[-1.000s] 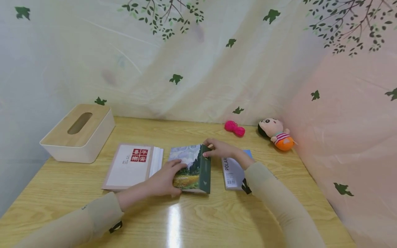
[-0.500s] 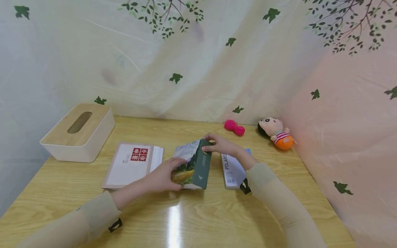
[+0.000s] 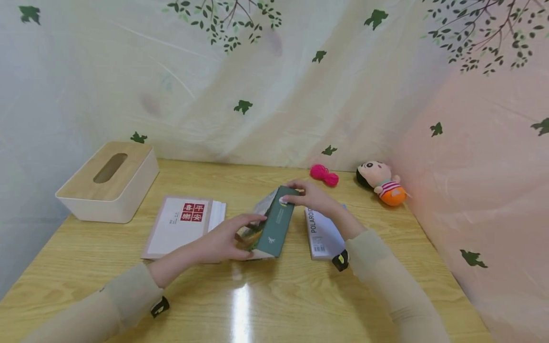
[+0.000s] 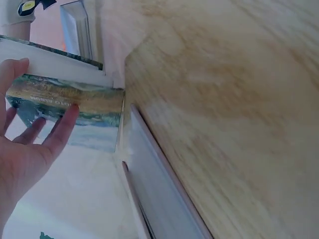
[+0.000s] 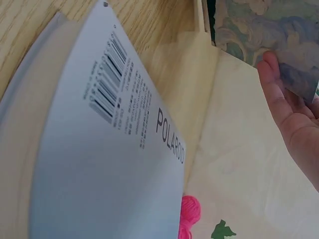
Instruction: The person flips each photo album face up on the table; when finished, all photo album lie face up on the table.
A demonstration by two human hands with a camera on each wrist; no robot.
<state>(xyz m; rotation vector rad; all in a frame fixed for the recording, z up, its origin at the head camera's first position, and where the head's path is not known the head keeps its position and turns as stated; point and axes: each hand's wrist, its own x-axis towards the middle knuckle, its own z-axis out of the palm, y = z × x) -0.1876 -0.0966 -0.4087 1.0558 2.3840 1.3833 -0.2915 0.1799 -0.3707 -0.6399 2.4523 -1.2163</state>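
A thick book (image 3: 278, 226) with a painted landscape cover and green spine is tilted over the table middle, its spine turned up and toward the camera. My left hand (image 3: 214, 240) holds its near left side, thumb at the lower page edge and fingers on the cover, as the left wrist view shows on the painted cover (image 4: 94, 102). At the spine's far end my right hand (image 3: 313, 197) grips it, thumb on the spine. In the right wrist view the right hand (image 5: 294, 114) has fingers against the back cover. Whether the book touches the table cannot be told.
Left lies a pale book (image 3: 176, 238) with red character squares. A POLAROID book (image 3: 323, 233) lies under the right forearm. A tissue box (image 3: 137, 188) with wooden lid, pink yarn (image 3: 323, 175) and a doll (image 3: 386, 186) stand along the back of the table (image 3: 309, 300).
The book has gone from nearly flat, cover up, to tilted with the green spine facing up. My right hand has risen slightly with the spine; the left stays at the cover side.
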